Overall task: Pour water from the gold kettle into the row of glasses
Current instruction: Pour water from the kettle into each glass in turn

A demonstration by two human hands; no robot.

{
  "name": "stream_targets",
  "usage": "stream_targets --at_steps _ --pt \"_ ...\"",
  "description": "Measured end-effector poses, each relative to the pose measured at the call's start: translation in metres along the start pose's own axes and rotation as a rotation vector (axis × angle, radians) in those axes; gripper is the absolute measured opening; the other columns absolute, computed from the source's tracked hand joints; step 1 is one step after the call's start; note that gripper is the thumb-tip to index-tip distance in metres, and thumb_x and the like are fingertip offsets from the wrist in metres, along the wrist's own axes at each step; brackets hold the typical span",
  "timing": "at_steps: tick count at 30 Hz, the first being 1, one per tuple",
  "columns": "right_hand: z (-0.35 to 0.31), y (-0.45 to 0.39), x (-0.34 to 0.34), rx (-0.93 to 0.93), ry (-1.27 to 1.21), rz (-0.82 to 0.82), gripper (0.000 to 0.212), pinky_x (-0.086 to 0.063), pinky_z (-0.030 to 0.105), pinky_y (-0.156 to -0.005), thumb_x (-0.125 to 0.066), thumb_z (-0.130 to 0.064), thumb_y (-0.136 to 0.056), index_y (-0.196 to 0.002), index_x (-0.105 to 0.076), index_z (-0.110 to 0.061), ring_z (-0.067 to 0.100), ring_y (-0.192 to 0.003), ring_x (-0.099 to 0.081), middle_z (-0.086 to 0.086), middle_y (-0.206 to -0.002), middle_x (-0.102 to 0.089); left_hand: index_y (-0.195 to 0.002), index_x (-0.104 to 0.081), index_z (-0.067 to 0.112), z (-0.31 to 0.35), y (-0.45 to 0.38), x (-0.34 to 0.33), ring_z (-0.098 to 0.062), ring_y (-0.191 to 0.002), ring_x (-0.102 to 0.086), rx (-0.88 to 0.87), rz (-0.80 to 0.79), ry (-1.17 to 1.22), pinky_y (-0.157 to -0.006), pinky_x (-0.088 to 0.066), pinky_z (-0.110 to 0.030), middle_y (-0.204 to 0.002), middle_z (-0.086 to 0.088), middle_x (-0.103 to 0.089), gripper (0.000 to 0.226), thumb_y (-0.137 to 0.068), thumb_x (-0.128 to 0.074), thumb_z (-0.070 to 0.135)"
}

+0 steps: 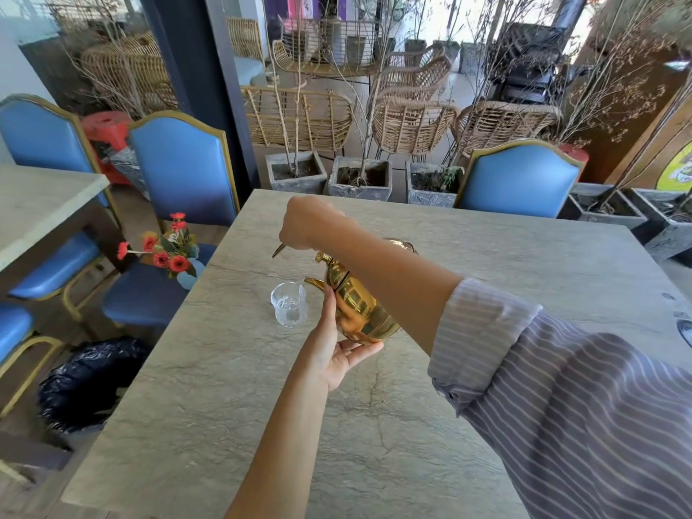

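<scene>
The gold kettle is lifted off the grey stone table and tilted to the left, its spout over a clear cut glass. My right hand is closed around the kettle's handle from above, its forearm crossing over the lid. My left hand cups the kettle's belly and base from below. Only one glass is in view; it stands upright near the table's left edge, and I cannot tell how much water it holds. My right arm hides part of the kettle.
A vase of red flowers stands on a blue chair seat beyond the table's left edge. Blue chairs surround the table. Stone planters and wicker chairs stand behind. A dark bag lies on the floor at left.
</scene>
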State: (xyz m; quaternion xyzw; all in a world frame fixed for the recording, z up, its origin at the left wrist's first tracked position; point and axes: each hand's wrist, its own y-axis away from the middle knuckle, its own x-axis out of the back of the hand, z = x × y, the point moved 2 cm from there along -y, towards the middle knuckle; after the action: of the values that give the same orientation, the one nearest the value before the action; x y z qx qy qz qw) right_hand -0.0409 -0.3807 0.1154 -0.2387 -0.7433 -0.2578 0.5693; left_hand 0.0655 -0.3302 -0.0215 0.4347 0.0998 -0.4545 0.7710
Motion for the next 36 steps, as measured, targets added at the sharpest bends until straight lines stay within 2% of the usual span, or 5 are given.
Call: stream_targets --at_steps 5,11,17,26,36 --pt "-0.001 0.006 0.005 0.004 -0.069 0.013 0.006 -0.033 0.025 -0.047 -0.048 -0.014 -0.089 -0.086 -0.049 -0.009 0.019 -0.065 -0.048 0.002 -0.071 -0.044 -0.120 -0.059 0.013 0.000 0.001 -0.002 -0.035 -0.099 -0.071 0.001 -0.018 0.002 -0.082 -0.062 -0.047 -0.110 -0.022 -0.069 0.062 -0.087 -0.051 0.065" --pt "-0.002 0.012 0.011 -0.025 -0.093 0.019 0.025 -0.034 0.025 -0.047 -0.050 -0.012 -0.089 -0.112 -0.057 -0.006 0.019 -0.064 -0.048 0.007 -0.088 -0.053 -0.120 -0.059 0.013 0.002 0.003 -0.005 -0.034 -0.102 -0.070 -0.004 -0.040 0.003 -0.082 -0.061 -0.047 -0.112 -0.021 -0.068 0.062 -0.087 -0.050 0.065" --pt "-0.004 0.010 0.011 -0.021 -0.088 0.027 0.022 -0.032 0.024 -0.045 -0.049 -0.013 -0.089 -0.109 -0.057 -0.007 0.015 -0.058 -0.043 0.002 -0.071 -0.045 -0.122 -0.059 0.013 0.003 0.002 -0.005 -0.032 -0.099 -0.071 -0.011 -0.045 0.010 -0.092 -0.057 -0.051 -0.109 -0.020 -0.069 0.062 -0.088 -0.051 0.065" --pt "-0.004 0.006 0.007 -0.012 -0.067 0.008 0.024 -0.031 0.025 -0.045 -0.049 -0.014 -0.090 -0.111 -0.057 -0.006 0.016 -0.057 -0.041 0.003 -0.072 -0.044 -0.121 -0.059 0.013 0.002 -0.002 -0.004 -0.032 -0.101 -0.070 -0.006 -0.027 0.025 -0.086 -0.060 -0.050 -0.109 -0.019 -0.068 0.063 -0.087 -0.051 0.065" --pt "-0.001 0.004 0.000 -0.031 -0.096 0.021 0.006 -0.033 0.025 -0.045 -0.051 -0.014 -0.088 -0.091 -0.046 -0.013 0.016 -0.056 -0.040 0.002 -0.069 -0.044 -0.123 -0.057 0.013 -0.001 -0.009 0.002 -0.034 -0.104 -0.068 0.020 0.001 0.039 -0.084 -0.060 -0.051 -0.116 -0.022 -0.065 0.065 -0.086 -0.053 0.066"
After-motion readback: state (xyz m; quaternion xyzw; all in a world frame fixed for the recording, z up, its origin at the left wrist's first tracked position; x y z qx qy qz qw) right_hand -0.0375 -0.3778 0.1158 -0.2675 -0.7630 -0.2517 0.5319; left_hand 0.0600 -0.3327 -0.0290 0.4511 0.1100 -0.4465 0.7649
